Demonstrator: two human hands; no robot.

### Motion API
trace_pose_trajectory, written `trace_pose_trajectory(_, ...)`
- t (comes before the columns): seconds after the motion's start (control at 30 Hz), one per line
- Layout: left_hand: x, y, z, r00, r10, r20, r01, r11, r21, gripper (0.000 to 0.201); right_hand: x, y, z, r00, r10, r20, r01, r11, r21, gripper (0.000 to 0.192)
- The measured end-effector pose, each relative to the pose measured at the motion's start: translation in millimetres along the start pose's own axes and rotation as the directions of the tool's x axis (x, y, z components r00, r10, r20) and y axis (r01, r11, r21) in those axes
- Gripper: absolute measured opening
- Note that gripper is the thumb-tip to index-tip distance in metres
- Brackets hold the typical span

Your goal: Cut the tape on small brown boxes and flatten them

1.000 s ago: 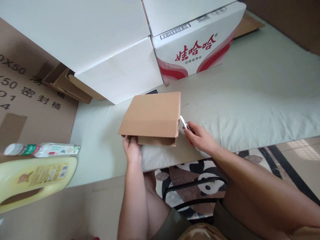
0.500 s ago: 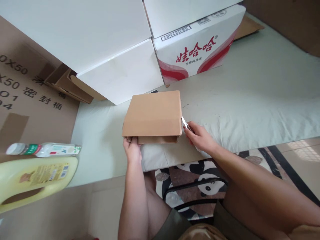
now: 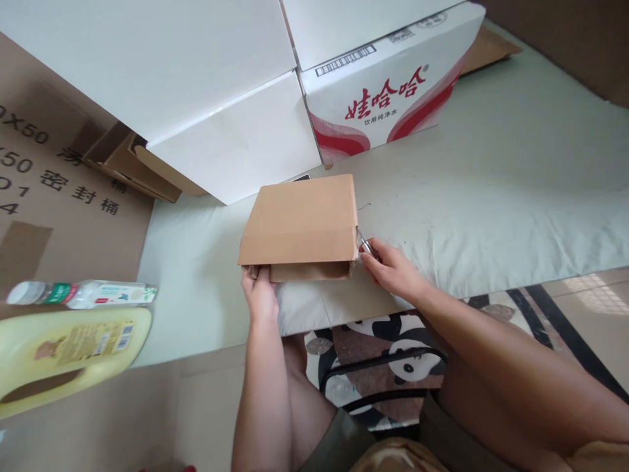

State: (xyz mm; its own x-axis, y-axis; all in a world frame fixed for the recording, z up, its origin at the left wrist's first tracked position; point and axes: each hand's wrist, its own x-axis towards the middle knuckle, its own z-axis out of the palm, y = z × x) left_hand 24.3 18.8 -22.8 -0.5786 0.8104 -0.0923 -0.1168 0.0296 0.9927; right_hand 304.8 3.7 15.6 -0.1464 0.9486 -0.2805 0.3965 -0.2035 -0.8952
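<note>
A shallow, folded box of smooth brown cardboard point(image 3: 304, 213) is held near the table's front edge, between the 2 hands, its narrow gap turned toward the person. Its near left corner is gripped by the left hand point(image 3: 260, 298), whose fingertips are partly hidden beneath the overhanging flap. A slim, metallic tool point(image 3: 365, 244) is pinched between thumb and fingers of the right hand point(image 3: 390, 265); its thin tip is set at the box's right edge, though whether the board is pierced cannot be told. The table is covered by a pale green, softly wrinkled cloth point(image 3: 491, 196). Behind, a glossy white carton point(image 3: 378, 111) is marked with red script and curved bands. At left, a clear plastic bottle point(image 3: 93, 294) is seen lying beside a rounded yellow jug point(image 3: 98, 337) with a moulded handle.
</note>
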Motion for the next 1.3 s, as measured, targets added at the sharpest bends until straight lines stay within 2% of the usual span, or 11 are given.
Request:
trace_pose_trajectory(0.13, -3, 0, 2.8, 1.0, -0.006, -0.003, 0.006, 0.998, 0.056, 0.046, -1, 2, 2, 0.999, -0.051, 0.003, 0.051, 0.997, -0.063, 0.02)
trace_pose_trajectory(0.23, -5, -3, 3.9, 0.999, 0.034, 0.023, -0.036, 0.994, 0.101, 0.047, -3, 4, 4, 0.995, -0.1, -0.001, 0.099, 0.987, -0.128, 0.021)
trace_pose_trajectory(0.57, -7, -7, 3.7, 0.987, 0.126, 0.102, -0.143, 0.975, 0.173, 0.05, -12, 1, 9, 0.995, -0.052, 0.089, 0.069, 0.978, -0.195, 0.018)
trace_pose_trajectory(0.9, -7, -4, 5.9, 0.992, 0.089, 0.093, -0.1, 0.987, 0.124, 0.041, -8, 5, 10, 0.994, -0.082, 0.072, 0.094, 0.978, -0.185, 0.017)
trace_pose_trajectory(1.1, -9, -2, 6.0, 0.994, 0.071, 0.079, -0.079, 0.991, 0.109, 0.054, -9, 5, 9, 0.993, -0.104, 0.056, 0.112, 0.978, -0.178, 0.017)
trace_pose_trajectory(1.3, -10, -1, 7.1, 0.995, 0.063, 0.079, -0.071, 0.992, 0.102, 0.05, -8, 3, 10, 0.994, -0.088, 0.069, 0.099, 0.977, -0.187, 0.019)
